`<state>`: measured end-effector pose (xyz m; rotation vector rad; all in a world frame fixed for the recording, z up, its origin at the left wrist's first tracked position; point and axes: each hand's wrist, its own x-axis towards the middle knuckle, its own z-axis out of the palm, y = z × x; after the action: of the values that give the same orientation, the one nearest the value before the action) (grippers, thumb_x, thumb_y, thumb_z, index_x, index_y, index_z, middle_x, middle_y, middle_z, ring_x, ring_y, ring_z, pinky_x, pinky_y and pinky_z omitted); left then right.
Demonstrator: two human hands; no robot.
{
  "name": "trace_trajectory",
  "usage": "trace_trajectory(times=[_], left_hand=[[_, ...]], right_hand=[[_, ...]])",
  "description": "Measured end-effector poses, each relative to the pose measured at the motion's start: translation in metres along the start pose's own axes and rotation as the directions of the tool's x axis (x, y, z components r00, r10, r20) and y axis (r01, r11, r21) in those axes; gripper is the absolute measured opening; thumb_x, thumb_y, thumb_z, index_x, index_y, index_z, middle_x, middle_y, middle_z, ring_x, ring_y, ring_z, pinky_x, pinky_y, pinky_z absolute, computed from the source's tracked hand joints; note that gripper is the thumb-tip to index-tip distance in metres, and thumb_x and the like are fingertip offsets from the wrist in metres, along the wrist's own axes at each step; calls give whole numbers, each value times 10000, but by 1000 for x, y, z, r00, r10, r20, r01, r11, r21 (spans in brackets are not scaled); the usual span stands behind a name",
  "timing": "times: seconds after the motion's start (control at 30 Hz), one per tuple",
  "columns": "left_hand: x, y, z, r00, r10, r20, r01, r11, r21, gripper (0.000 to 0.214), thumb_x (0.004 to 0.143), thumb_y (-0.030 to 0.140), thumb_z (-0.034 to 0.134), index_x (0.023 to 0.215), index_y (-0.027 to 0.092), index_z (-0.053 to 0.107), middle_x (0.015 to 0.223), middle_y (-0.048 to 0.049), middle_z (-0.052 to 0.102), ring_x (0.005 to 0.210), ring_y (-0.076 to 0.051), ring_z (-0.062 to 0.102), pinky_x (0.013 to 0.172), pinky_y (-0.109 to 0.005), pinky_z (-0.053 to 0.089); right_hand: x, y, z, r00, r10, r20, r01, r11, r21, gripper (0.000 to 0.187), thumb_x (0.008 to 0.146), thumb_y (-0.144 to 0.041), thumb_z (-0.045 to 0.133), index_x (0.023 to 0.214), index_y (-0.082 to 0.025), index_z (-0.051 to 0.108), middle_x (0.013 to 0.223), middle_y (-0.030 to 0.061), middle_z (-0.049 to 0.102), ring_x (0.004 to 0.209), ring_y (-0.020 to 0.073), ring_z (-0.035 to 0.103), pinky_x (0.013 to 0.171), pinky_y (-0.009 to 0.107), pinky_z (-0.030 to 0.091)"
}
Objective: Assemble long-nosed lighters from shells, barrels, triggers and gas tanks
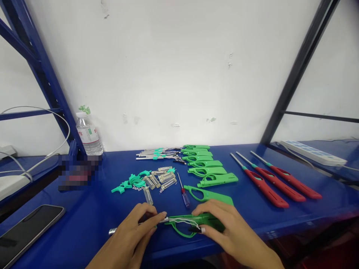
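An open green lighter shell [185, 224] with white wires inside lies near the front edge of the blue table [92, 209]. My right hand [224, 228] rests on its handle end, fingers curled and pressed onto the shell. My left hand [137, 231] pinches the metal tube [113, 231] that sticks out to the left of the shell. A second green shell half [209, 194] lies just behind my right hand, and a small screwdriver [183, 193] lies beside it.
Behind are stacked green shell halves [206, 164], metal tubes with wires [157, 153], clear gas cartridges [161, 178], teal triggers [133, 182]. Three red finished lighters [276, 183] lie right. A water bottle [88, 134], phone [26, 233] and power strip [311, 152] stand at the sides.
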<state>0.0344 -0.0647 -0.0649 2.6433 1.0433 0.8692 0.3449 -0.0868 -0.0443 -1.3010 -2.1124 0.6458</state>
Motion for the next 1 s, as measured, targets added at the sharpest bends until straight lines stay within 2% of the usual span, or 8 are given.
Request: trace_trajectory(times=[0.1, 0.2, 0.37, 0.5, 0.63, 1.0], left_hand=[[1, -1, 1, 999, 18, -39, -19, 999, -28, 481, 1072, 121, 478, 1453, 387, 601, 1238, -37, 676, 1081, -147, 738, 923, -187, 596], [2, -1, -1, 994, -16, -107, 13, 999, -31, 392, 1085, 176, 510, 1378, 388, 660, 1204, -28, 688, 1044, -152, 737, 883, -183, 599], [4, 0, -6, 982, -38, -185, 43, 999, 24, 330, 1081, 234, 581, 1374, 361, 667, 1204, -22, 682, 1042, -151, 733, 883, -178, 591], [5, 0, -4, 984, -6, -177, 11, 1000, 25, 321, 1083, 216, 567, 1350, 354, 677, 1169, -11, 682, 1009, -132, 735, 872, -155, 582], [4, -3, 1, 992, -10, -123, 10, 1000, 0, 325, 1087, 209, 543, 1354, 342, 673, 1184, -28, 684, 1022, -149, 731, 872, -176, 592], [3, 1, 0, 1000, -10, -15, 9, 999, -47, 464, 1072, 102, 460, 1433, 342, 625, 1250, -44, 657, 1102, -155, 719, 923, -211, 600]], right_hand=[[0, -1, 0, 1000, -20, -8, 20, 1000, 1, 179, 1004, -209, 706, 1150, -312, 717, 1148, -43, 776, 1088, 193, 694, 969, 296, 461], [1, 0, 1, 999, -32, -21, 32, 999, 0, 120, 1022, -289, 719, 1140, -315, 718, 1138, -50, 777, 1073, 185, 700, 958, 285, 469], [-2, 6, 4, 997, -52, -57, 50, 998, -36, 202, 1010, -404, 745, 1195, -339, 698, 1200, -52, 779, 1127, 202, 710, 990, 298, 487], [-4, 9, 6, 995, -52, -80, 49, 998, -33, 288, 998, -402, 760, 1265, -343, 671, 1259, -43, 777, 1218, 214, 701, 1052, 306, 486], [-4, 10, 6, 995, -65, -73, 63, 997, -38, 229, 1005, -421, 750, 1206, -327, 694, 1295, -36, 765, 1231, 216, 699, 1074, 312, 481], [-2, 8, 5, 991, -105, -84, 103, 994, -24, 192, 1007, -378, 758, 1181, -328, 693, 1183, -65, 783, 1114, 178, 722, 995, 269, 498]])
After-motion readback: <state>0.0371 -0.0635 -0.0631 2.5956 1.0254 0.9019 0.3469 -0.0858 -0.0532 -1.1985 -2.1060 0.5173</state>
